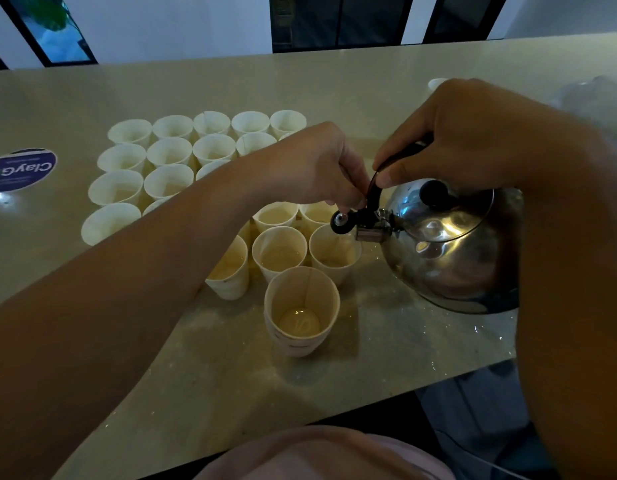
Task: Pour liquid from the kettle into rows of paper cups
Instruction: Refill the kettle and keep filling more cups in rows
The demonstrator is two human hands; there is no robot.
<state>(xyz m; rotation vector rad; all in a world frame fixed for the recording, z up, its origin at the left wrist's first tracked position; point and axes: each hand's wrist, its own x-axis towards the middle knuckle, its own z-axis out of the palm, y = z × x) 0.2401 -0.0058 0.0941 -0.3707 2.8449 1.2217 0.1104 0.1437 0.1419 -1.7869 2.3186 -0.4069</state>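
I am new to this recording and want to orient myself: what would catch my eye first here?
First, the shiny steel kettle, tilted at the right, its spout over a paper cup. The right hand grips its black handle while the left hand pinches the spout-cap lever. Next, the rows of white paper cups on the beige table, with one cup standing alone nearest the person.

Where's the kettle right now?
In the head view the kettle is right of centre, tilted, its spout over a paper cup in the near rows. The right hand grips its handle; the left hand pinches the spout lever.
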